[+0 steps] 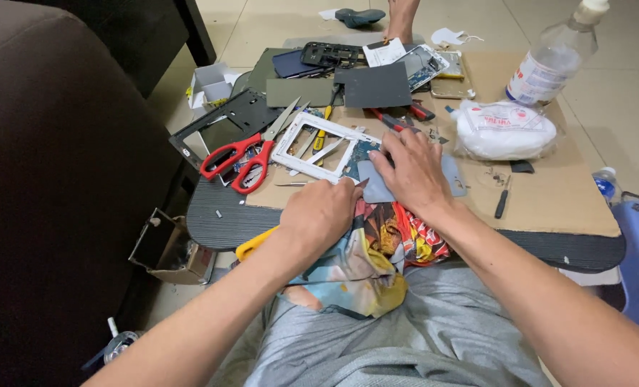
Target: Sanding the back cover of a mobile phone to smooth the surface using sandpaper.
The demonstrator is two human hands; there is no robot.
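Head view: both hands [413, 172] press grey plate [454, 175], long axis left-right

Beige tiled floor [276, 18] beside a dark sofa [54, 179]

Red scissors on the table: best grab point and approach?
Take the red scissors by the red handle loops, coming from the near left table edge. The loops point that way and lie clear; the blades point away, toward the white frame.
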